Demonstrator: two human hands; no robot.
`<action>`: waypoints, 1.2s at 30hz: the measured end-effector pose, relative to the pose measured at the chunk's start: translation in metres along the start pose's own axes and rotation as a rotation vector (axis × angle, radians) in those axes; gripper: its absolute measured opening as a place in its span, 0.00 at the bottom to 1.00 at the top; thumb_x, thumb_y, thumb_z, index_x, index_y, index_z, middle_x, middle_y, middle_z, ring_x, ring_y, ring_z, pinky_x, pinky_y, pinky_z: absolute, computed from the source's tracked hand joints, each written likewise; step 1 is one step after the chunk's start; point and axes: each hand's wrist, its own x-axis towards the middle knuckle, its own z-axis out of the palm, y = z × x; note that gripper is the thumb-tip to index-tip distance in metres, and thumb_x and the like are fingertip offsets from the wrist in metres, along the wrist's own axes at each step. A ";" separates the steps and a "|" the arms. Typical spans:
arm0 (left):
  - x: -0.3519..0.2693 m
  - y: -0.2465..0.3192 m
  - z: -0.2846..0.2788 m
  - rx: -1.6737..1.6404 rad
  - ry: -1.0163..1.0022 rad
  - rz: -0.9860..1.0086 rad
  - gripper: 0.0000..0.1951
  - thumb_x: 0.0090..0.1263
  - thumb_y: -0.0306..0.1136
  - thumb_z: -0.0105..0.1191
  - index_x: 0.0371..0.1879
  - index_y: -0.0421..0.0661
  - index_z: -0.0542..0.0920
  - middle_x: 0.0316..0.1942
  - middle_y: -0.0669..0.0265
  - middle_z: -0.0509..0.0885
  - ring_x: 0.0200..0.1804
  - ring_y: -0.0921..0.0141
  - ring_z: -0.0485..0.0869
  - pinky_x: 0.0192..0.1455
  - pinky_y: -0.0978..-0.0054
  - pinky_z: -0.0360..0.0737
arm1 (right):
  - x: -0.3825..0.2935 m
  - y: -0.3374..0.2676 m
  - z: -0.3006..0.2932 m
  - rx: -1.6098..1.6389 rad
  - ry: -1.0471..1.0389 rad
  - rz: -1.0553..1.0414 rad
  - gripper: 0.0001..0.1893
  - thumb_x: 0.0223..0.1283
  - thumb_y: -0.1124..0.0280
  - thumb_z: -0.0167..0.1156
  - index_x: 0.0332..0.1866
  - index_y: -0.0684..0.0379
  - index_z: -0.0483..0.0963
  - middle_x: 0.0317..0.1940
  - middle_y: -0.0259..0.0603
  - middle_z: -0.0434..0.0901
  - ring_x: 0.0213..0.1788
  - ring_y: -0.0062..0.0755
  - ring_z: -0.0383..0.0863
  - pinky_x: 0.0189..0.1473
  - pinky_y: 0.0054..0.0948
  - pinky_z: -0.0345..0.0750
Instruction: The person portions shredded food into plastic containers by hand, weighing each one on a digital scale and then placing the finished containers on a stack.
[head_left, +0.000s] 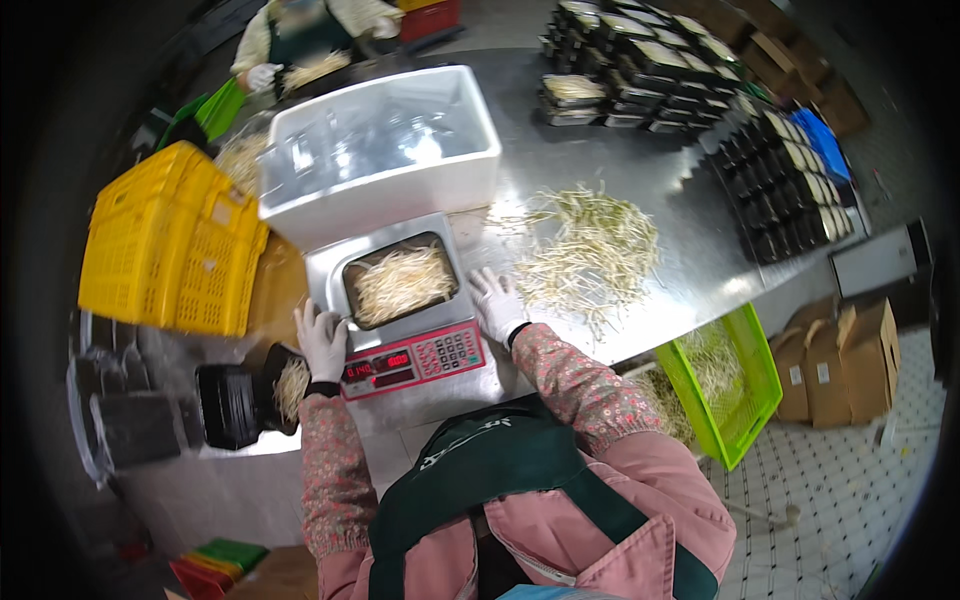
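Note:
A digital weighing scale (411, 369) with a red keypad panel and lit red digits stands before me. On its steel platform (328, 271) rests a black plastic tray (354, 271) filled with bean sprouts (405, 283). My left hand (322, 343), in a white glove, is at the tray's lower left corner with fingers spread. Beyond the platform's right edge, my gloved right hand (498, 304) lies low over the steel table, fingers apart. Its fingertips are close to a loose heap of bean sprouts (589, 251). Neither hand appears to hold anything.
A white foam box (375, 191) with clear plastic lids stands behind the scale. Left are a yellow crate (169, 247) and black trays (226, 405). Filled trays (645, 64) are stacked far right. A green basket (761, 405) sits lower right. A co-worker (307, 34) stands opposite.

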 end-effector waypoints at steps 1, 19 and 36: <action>-0.003 -0.001 0.005 0.006 0.030 0.004 0.09 0.66 0.33 0.60 0.41 0.47 0.80 0.70 0.55 0.68 0.74 0.45 0.58 0.73 0.51 0.56 | -0.015 0.006 -0.004 -0.007 -0.063 -0.009 0.28 0.68 0.50 0.50 0.72 0.44 0.64 0.75 0.38 0.58 0.78 0.48 0.51 0.73 0.63 0.49; -0.040 0.291 0.147 -0.620 -0.407 0.361 0.16 0.60 0.30 0.65 0.45 0.41 0.78 0.70 0.47 0.65 0.73 0.49 0.61 0.73 0.53 0.60 | -0.218 0.124 -0.035 -0.006 0.098 0.477 0.60 0.38 0.29 0.67 0.77 0.51 0.53 0.78 0.56 0.43 0.78 0.66 0.37 0.71 0.69 0.39; 0.119 0.359 0.321 -0.432 -0.538 0.372 0.20 0.59 0.34 0.64 0.52 0.48 0.81 0.55 0.58 0.80 0.52 0.59 0.82 0.55 0.64 0.79 | -0.083 0.322 -0.081 0.550 0.361 0.276 0.19 0.52 0.59 0.70 0.50 0.50 0.81 0.45 0.35 0.81 0.51 0.38 0.78 0.51 0.36 0.78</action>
